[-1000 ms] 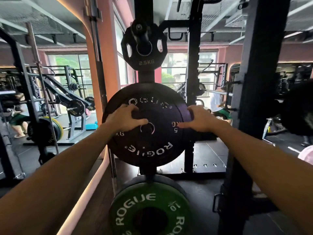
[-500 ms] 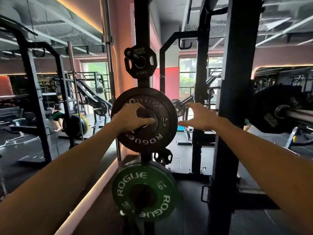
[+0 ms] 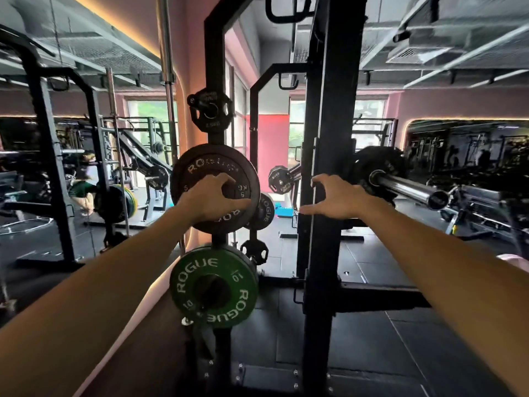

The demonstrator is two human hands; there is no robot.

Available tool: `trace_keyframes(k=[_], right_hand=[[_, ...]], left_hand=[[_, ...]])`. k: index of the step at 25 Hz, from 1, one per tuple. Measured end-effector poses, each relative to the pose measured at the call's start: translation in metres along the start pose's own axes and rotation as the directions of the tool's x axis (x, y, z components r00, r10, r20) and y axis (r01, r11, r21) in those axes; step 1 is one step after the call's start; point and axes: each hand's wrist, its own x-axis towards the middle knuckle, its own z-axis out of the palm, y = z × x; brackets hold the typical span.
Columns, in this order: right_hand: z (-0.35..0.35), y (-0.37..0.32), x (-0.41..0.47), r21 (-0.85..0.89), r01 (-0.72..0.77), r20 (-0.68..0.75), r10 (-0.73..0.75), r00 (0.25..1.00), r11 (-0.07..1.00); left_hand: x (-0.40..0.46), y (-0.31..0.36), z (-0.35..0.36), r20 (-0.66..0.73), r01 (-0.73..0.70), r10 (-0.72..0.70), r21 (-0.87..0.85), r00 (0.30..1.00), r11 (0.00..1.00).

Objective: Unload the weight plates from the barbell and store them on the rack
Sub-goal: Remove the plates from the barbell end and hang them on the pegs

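My left hand [image 3: 213,200] presses spread fingers on the black plate [image 3: 200,167] racked above the green plate [image 3: 213,286]; my right hand [image 3: 339,199] hovers spread, holding nothing

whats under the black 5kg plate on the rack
Directly below the black 5kg plate a green 10 plate hangs on the same rack upright. The left hand covers the black plate's centre, hiding its peg.
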Motion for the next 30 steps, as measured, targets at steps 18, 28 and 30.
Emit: trace_keyframes(k=[18,28,30], right_hand=[[-0.125,0.309,-0.080,0.003,-0.179,-0.028,0.179,0.983,0.984],[-0.072,0.376,0.022,0.064,-0.189,-0.071,0.194,0.978,0.980],[-0.056,0.387,0.056,0.092,-0.197,-0.096,0.206,0.974,0.976]], left_hand=[[0.025,0.290,0.148,0.001,-0.040,0.040,-0.069,0.999,0.997],[0.143,0.286,0.205,-0.071,-0.016,0.018,0.033,0.997,0.999],[0.178,0.281,0.222,-0.086,-0.035,0.038,0.036,0.996,0.999]])
